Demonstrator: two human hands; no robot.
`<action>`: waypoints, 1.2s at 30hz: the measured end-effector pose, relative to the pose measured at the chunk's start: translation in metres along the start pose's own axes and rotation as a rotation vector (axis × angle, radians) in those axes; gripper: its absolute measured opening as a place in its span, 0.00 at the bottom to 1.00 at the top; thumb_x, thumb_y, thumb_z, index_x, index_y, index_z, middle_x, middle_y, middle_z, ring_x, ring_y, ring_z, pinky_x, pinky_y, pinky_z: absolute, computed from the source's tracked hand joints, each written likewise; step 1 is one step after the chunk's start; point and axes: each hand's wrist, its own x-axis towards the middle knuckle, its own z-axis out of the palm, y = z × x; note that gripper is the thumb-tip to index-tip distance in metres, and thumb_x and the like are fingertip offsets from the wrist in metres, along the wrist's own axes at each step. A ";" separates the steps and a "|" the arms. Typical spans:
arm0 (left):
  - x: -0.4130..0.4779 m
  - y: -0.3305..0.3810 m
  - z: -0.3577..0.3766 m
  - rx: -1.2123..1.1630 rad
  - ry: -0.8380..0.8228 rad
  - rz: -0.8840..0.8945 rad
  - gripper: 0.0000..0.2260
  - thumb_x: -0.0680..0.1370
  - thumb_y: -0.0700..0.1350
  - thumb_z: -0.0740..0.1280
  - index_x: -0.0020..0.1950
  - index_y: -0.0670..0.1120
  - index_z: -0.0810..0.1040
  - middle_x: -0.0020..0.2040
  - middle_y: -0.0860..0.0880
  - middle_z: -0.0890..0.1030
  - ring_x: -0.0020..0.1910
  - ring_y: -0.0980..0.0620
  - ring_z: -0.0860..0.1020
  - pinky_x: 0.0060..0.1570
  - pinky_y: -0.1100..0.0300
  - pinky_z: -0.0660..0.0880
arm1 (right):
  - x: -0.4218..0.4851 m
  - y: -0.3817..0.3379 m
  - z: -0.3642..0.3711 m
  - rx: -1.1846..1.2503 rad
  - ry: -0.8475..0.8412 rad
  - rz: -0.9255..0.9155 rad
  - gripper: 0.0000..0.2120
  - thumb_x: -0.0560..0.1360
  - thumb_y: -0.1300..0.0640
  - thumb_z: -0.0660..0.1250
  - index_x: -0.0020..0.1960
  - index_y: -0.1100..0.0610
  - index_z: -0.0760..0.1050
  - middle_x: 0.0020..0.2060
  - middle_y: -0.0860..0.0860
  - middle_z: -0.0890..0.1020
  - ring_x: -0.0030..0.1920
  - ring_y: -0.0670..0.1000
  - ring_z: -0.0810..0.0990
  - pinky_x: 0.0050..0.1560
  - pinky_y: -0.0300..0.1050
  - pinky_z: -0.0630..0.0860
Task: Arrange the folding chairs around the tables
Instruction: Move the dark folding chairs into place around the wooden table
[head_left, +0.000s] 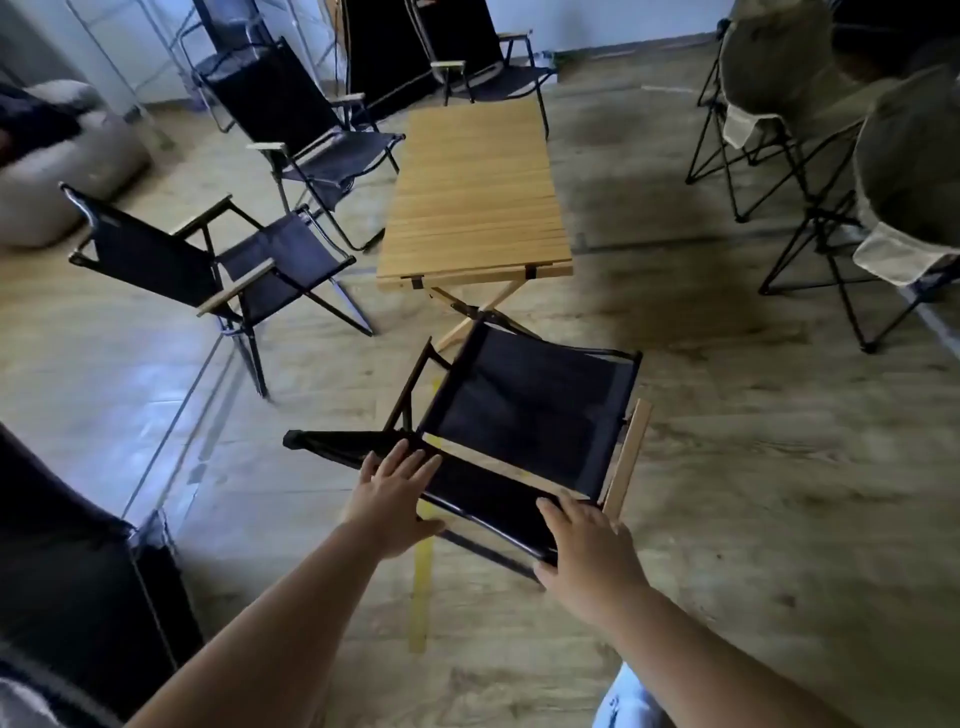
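A black fabric folding chair (524, 410) with wooden armrests stands at the near short end of a slatted wooden table (472, 192), its seat facing the table. My left hand (389, 499) holds the left part of its backrest top, fingers laid over the fabric and thumb underneath. My right hand (587, 556) grips the right end of the same top rail. Two more black folding chairs (156, 260) (291, 104) stand along the table's left side, and a third (478, 52) at its far end.
Two beige camping chairs (779, 67) (909, 171) on thin black frames stand at the right. A grey beanbag (52, 171) lies at far left and a dark folded chair (67, 571) at bottom left. A yellow tape line (423, 571) runs along the wooden floor under the chair.
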 end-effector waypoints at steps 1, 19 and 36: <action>0.005 -0.006 0.003 -0.001 -0.009 -0.006 0.42 0.75 0.69 0.60 0.81 0.54 0.45 0.80 0.52 0.56 0.80 0.48 0.47 0.77 0.43 0.45 | 0.004 -0.004 0.005 0.020 -0.052 0.013 0.34 0.79 0.43 0.60 0.79 0.43 0.47 0.80 0.48 0.49 0.76 0.56 0.57 0.72 0.62 0.60; 0.036 -0.031 0.012 0.037 0.037 -0.046 0.24 0.76 0.69 0.57 0.61 0.54 0.77 0.57 0.54 0.80 0.63 0.49 0.74 0.68 0.51 0.62 | 0.033 -0.009 0.013 -0.139 -0.075 0.061 0.32 0.77 0.70 0.57 0.76 0.46 0.62 0.79 0.50 0.57 0.65 0.57 0.74 0.55 0.47 0.75; 0.056 -0.005 0.009 -0.050 0.010 -0.209 0.23 0.78 0.67 0.57 0.59 0.52 0.77 0.57 0.52 0.81 0.62 0.48 0.74 0.68 0.47 0.63 | 0.083 0.036 -0.014 -0.291 0.051 -0.024 0.22 0.76 0.66 0.61 0.66 0.48 0.74 0.58 0.47 0.81 0.54 0.53 0.82 0.50 0.45 0.78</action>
